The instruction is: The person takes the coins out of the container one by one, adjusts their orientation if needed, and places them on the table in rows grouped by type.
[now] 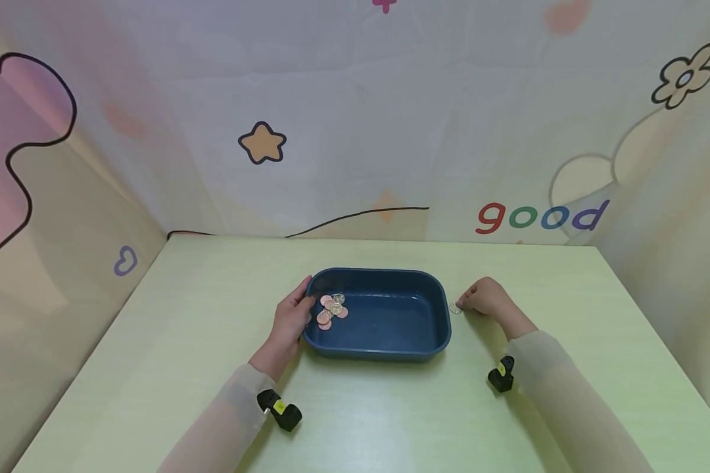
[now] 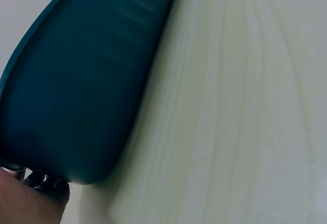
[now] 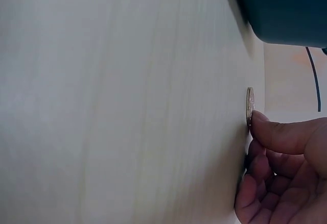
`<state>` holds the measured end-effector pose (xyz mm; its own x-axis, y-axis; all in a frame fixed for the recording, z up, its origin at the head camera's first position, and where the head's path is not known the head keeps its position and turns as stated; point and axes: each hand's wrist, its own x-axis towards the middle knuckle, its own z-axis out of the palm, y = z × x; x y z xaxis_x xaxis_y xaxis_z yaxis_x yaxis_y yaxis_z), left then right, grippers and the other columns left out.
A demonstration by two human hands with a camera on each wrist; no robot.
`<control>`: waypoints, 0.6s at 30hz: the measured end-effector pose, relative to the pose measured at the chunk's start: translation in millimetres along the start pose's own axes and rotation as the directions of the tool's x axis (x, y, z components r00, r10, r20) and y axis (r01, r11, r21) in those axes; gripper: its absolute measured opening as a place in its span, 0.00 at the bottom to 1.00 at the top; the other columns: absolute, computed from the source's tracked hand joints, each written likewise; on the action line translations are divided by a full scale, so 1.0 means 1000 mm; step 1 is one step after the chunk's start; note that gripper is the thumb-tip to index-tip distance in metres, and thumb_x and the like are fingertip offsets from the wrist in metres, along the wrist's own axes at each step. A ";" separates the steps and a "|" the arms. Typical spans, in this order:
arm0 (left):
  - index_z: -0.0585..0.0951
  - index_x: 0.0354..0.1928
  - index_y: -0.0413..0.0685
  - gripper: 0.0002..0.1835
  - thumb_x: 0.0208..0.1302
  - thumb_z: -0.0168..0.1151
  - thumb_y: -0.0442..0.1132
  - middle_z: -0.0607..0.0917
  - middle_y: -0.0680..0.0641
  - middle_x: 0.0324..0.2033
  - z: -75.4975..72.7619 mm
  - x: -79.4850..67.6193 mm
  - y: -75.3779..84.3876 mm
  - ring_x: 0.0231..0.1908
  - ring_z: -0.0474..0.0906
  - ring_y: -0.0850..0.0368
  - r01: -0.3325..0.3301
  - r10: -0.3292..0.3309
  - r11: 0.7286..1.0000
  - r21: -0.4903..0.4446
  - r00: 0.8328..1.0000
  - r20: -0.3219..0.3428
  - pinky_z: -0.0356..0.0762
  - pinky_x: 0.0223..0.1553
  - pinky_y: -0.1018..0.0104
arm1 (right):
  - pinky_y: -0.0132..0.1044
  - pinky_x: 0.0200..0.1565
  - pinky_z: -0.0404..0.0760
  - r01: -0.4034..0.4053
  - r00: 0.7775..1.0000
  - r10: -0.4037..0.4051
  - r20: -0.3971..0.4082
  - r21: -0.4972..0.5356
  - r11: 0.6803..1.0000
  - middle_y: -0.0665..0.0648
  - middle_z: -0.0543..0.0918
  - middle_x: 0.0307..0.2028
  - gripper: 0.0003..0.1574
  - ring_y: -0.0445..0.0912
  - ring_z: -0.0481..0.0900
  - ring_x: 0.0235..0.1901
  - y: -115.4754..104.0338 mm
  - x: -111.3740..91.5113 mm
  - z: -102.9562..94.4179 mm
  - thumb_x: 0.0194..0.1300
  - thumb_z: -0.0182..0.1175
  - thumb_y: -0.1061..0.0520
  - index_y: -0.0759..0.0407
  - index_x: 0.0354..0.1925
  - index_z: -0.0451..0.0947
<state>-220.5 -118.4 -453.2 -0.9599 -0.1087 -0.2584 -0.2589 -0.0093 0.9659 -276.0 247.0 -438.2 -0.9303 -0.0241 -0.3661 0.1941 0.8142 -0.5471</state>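
A dark blue rectangular plastic tray (image 1: 390,325) stands on the table. Several gold and copper-coloured coins (image 1: 336,307) lie in a loose heap at its left end. My left hand (image 1: 292,318) grips the tray's left rim, thumb on top; the left wrist view shows fingers against the outer wall (image 2: 71,91). Just right of the tray, my right hand (image 1: 486,299) pinches a gold coin (image 3: 250,106) by its edge. The coin lies flat, at or very near the table surface. The thumb is on the coin, and the other fingers are curled beside it.
The pale wood-grain table (image 1: 378,420) reaches back to a printed cloth backdrop (image 1: 355,144), with more cloth at both sides. A small black camera sits on each wrist, the left one (image 1: 280,408) and the right one (image 1: 501,374).
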 end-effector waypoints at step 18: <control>0.65 0.74 0.56 0.29 0.72 0.47 0.34 0.70 0.44 0.71 -0.002 0.001 -0.001 0.17 0.57 0.66 -0.002 0.002 1.000 -0.008 1.000 0.006 0.59 0.23 0.75 | 0.31 0.29 0.69 0.008 1.000 -0.008 -0.016 0.004 1.000 0.51 0.79 0.25 0.14 0.44 0.71 0.27 0.000 -0.003 -0.001 0.63 0.64 0.57 0.69 0.40 0.86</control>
<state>-220.7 -120.0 -454.3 -0.9610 -0.1031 -0.2567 -0.2563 -0.0171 0.9664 -273.7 248.1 -436.4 -0.9368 -0.0213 -0.3493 0.1876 0.8119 -0.5528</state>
